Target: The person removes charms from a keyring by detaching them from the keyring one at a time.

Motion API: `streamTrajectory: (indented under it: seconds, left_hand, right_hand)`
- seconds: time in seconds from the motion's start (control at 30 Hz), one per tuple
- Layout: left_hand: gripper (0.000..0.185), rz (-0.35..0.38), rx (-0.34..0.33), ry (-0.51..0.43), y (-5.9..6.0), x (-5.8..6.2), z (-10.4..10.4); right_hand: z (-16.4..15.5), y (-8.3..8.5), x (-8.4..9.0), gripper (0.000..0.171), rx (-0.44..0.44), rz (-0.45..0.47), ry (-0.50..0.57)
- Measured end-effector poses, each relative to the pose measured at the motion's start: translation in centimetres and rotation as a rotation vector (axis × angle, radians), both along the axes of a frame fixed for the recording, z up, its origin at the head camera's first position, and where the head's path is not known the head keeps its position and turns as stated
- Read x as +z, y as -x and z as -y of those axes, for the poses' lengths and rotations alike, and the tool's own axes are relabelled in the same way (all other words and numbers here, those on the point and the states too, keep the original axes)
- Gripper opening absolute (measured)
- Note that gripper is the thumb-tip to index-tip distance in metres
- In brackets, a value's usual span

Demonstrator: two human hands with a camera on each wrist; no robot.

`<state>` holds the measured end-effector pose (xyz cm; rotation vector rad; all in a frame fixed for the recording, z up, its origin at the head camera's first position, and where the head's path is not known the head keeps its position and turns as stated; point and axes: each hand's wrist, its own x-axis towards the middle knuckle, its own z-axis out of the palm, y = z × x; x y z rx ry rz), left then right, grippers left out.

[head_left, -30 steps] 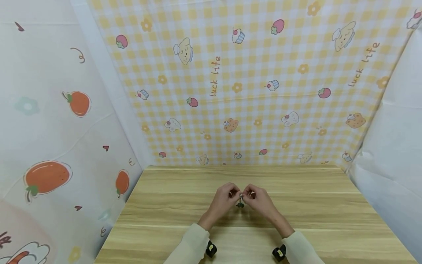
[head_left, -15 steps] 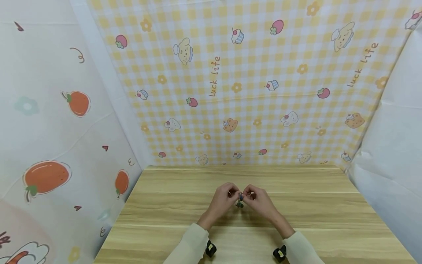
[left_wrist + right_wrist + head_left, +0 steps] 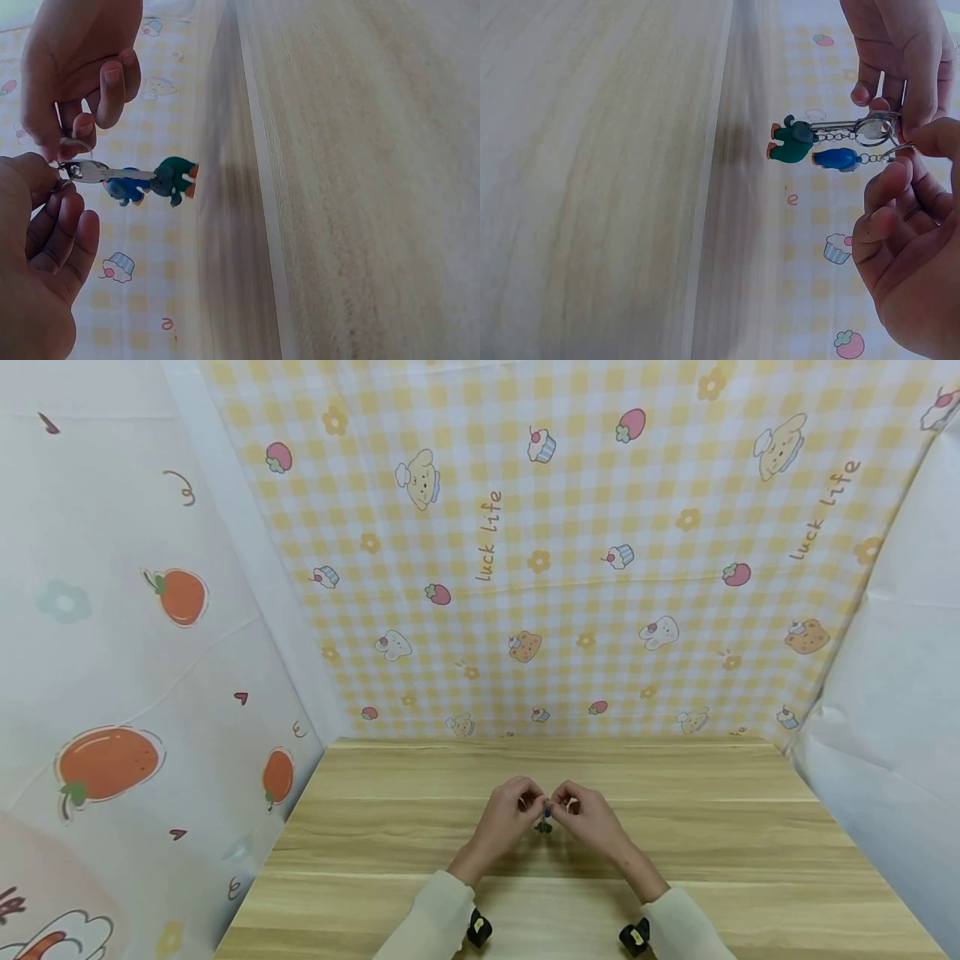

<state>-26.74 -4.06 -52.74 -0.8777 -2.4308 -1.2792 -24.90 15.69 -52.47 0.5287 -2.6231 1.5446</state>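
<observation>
Both hands meet above the middle of the wooden table (image 3: 375, 827) and pinch a small metal key ring (image 3: 874, 127) between them. From the ring hang a silver key (image 3: 101, 172), a green figure charm (image 3: 789, 142) and a blue charm (image 3: 836, 158). My left hand (image 3: 528, 802) pinches the ring from the left, my right hand (image 3: 566, 802) from the right, fingertips almost touching. The charms (image 3: 545, 822) dangle just above the tabletop. In the left wrist view the green charm (image 3: 174, 178) and blue charm (image 3: 126, 191) hang side by side.
Patterned cloth screens the table: yellow check with cartoon animals (image 3: 525, 568) at the back, white with orange fruits (image 3: 112, 693) on the left, plain white (image 3: 900, 693) on the right. Cream sleeves and black wrist cameras (image 3: 480, 928) sit near the front edge.
The hands stay together in the same place. The key ring has turned slightly between the fingers, so the blue charm now shows in the head view.
</observation>
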Motion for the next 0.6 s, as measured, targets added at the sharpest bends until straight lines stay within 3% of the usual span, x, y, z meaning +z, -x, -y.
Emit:
streamTrajectory:
  seconds: [0.23, 0.6]
  left_hand:
    - [0.007, -0.01, -0.001, 0.008, -0.28, 0.16, 0.02]
    - [0.007, -0.004, -0.003, 0.008, -0.09, -0.01, 0.15]
  right_hand:
    - [0.12, -0.06, 0.05, 0.005, 0.013, -0.005, -0.015]
    - [0.02, 0.01, -0.25, 0.009, 0.011, -0.044, -0.01]
